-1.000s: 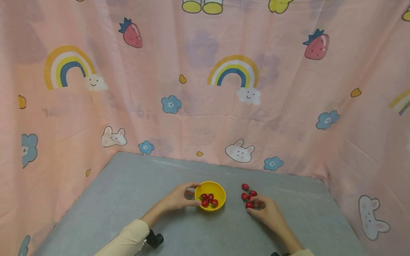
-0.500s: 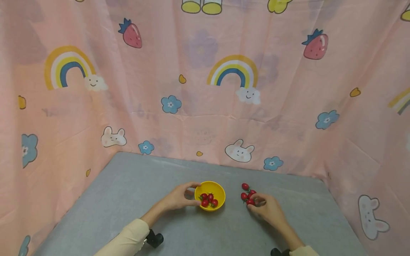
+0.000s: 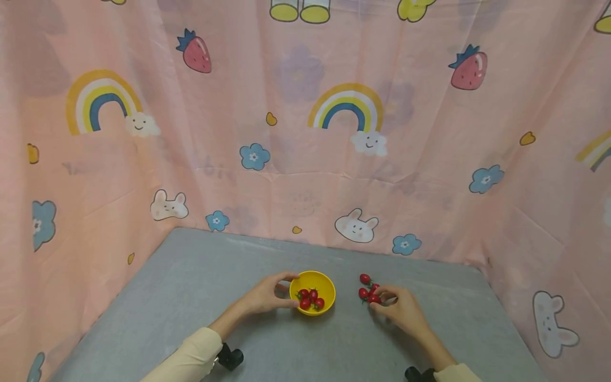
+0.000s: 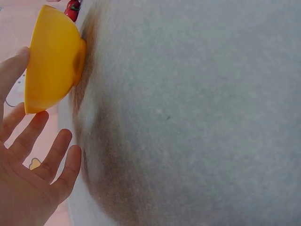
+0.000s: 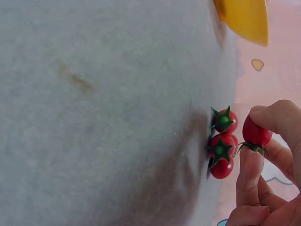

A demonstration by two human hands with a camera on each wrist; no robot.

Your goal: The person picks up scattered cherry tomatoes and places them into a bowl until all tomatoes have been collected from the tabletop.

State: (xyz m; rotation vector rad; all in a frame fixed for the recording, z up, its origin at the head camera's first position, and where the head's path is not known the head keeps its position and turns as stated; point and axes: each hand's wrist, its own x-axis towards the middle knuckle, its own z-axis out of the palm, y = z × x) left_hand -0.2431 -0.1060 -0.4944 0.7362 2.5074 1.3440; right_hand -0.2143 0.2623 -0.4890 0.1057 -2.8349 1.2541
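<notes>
Grips the yellow bowl (image 3: 326, 287) at its left side with the left hand (image 3: 263, 294), clamped between the thumb at the near part of the rim and fingers at the far part. Inside the bowl, several small red tomatoes (image 3: 304, 304) with green leafy tops. Pinches a single tomato (image 5: 257, 132) between thumb and fingers of the right hand (image 3: 403, 314), to the right of the bowl and raised off the grey table (image 3: 215, 270). Just beside that pinch, also right of the bowl, a small cluster of loose tomatoes (image 5: 221, 168) on the table. Wears cream sleeves (image 3: 188, 353), with a black wrist device (image 3: 230, 358) nearer than the bowl and to its left. Beyond the bowl, a patterned pink curtain (image 3: 215, 116).
</notes>
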